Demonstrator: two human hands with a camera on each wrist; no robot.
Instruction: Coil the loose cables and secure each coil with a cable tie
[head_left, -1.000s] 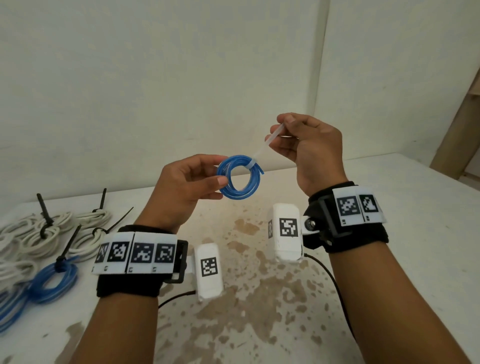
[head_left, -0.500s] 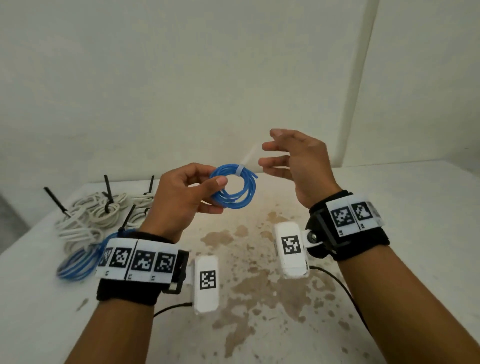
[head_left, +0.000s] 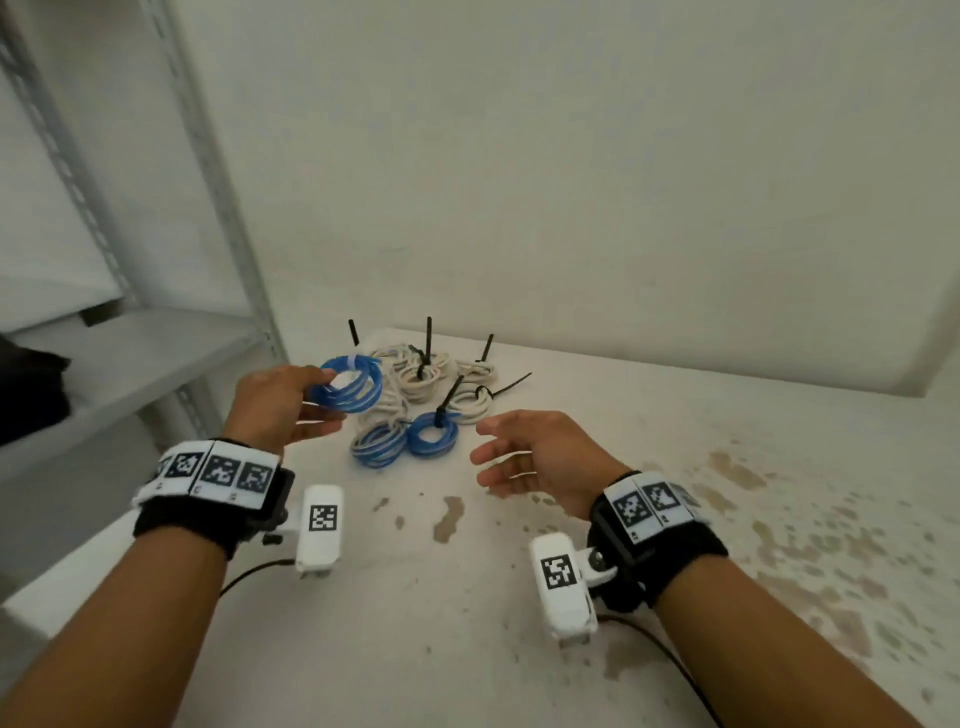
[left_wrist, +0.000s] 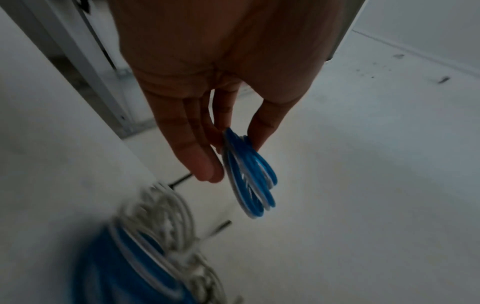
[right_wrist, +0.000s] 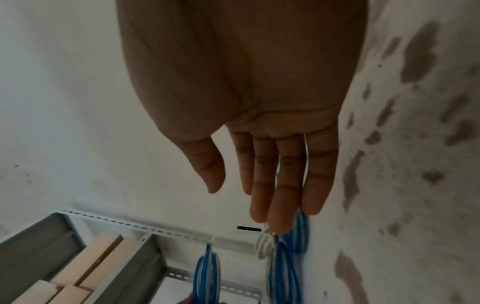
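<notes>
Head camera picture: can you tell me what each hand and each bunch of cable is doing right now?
left hand: pinches the blue coil, off the table
blue coil: wound, bound by a white tie, held above the pile
right hand: holds nothing, fingers straight
pile of coils: lying on the table, tied coils with black ties sticking up
table: stained with brown patches

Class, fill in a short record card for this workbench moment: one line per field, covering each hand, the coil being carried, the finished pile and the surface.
Left hand: pinches a blue cable coil above the table
Coil's tie: a white cable tie, at the top of the loop
Right hand: empty, fingers relaxed, above the table
Finished pile: white and blue coils bound with black cable ties, tails sticking up
Table: white, with brown stains
To the left: a grey metal shelf
</notes>
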